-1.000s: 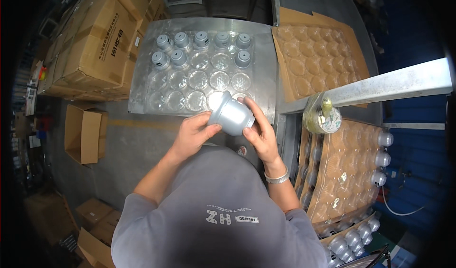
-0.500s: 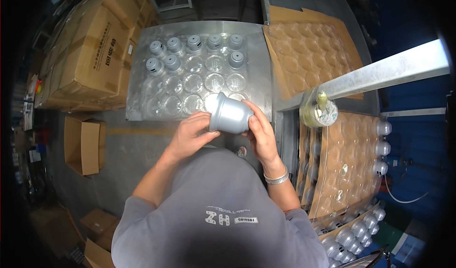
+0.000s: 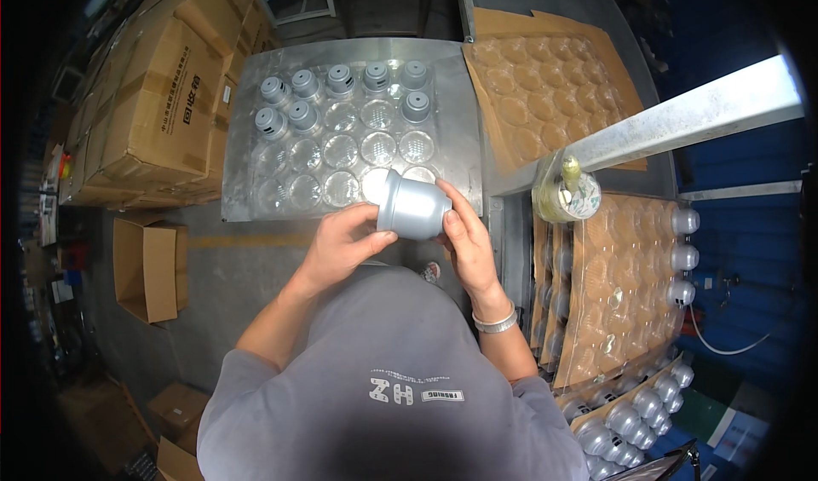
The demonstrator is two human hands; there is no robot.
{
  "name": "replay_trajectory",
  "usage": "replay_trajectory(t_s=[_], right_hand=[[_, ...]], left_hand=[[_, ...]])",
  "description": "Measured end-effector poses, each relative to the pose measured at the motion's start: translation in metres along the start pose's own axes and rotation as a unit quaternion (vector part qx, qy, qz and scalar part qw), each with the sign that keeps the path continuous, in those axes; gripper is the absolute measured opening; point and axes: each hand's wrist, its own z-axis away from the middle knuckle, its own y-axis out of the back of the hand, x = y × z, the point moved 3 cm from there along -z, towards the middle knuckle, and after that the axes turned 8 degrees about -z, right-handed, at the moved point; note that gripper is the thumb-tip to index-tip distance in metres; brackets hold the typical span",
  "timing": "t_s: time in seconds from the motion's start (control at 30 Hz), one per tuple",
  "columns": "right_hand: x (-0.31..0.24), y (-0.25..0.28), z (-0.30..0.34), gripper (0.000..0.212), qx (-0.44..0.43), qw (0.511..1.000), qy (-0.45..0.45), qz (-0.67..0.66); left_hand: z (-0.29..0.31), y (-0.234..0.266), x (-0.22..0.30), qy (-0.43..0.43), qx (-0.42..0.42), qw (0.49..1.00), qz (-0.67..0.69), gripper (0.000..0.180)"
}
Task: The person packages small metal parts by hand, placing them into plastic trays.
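A grey, bell-shaped cup-like housing (image 3: pixel 416 208) lies sideways between my two hands, its wide rim to the left. My left hand (image 3: pixel 348 241) grips the rim, thumb on the near side. At the narrow end, my right hand (image 3: pixel 464 238) holds it with thumb and fingers; some fingertips are hidden behind it. Just beyond is a clear plastic tray (image 3: pixel 341 151) with round pockets, lying on a metal table (image 3: pixel 243 174). Several similar grey housings (image 3: pixel 340 79) stand in its far rows, narrow ends up. The nearer pockets hold none.
Stacked cardboard boxes (image 3: pixel 162 97) rise at the left, with an open carton (image 3: pixel 146 268) on the floor. A pocketed tray on cardboard (image 3: pixel 545 89) lies far right. A white metal beam (image 3: pixel 682 119) juts in, near a tape roll (image 3: pixel 573 198). Layered trays of housings (image 3: pixel 626 293) stand right.
The view has shifted slightly, so the table and trays appear a little further left. Both hands keep hold of the housing, which stays almost in the same pose.
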Motion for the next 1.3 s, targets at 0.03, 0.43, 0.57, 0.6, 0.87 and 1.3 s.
replay_trajectory(t_s=[0.03, 0.43, 0.57, 0.6, 0.87, 1.3], right_hand=[[0.0, 0.0, 0.001, 0.063, 0.0, 1.0, 0.0, 0.0], [-0.002, 0.001, 0.002, 0.067, -0.039, 0.997, 0.059, -0.037], [-0.009, 0.008, 0.011, 0.083, -0.046, 0.99, 0.075, -0.114], [-0.014, 0.01, 0.015, 0.084, -0.04, 0.991, 0.097, -0.086], [-0.129, 0.039, 0.093, 0.081, 0.026, 0.89, 0.348, 0.292], [-0.267, 0.437, 0.34, 0.084, 0.809, 0.398, 0.217, 0.375]], left_hand=[[0.001, 0.0, 0.001, 0.0, 0.0, 1.0, 0.0, 0.027], [-0.003, -0.003, 0.006, 0.039, -0.025, 0.997, 0.067, 0.031], [-0.014, -0.009, 0.008, -0.017, -0.064, 0.997, 0.035, 0.031], [-0.018, -0.012, 0.01, -0.042, -0.075, 0.996, 0.025, 0.031], [-0.025, -0.025, 0.039, -0.251, -0.14, 0.956, 0.049, 0.04], [-0.056, -0.108, -0.016, -0.05, -0.175, 0.983, 0.033, 0.028]])
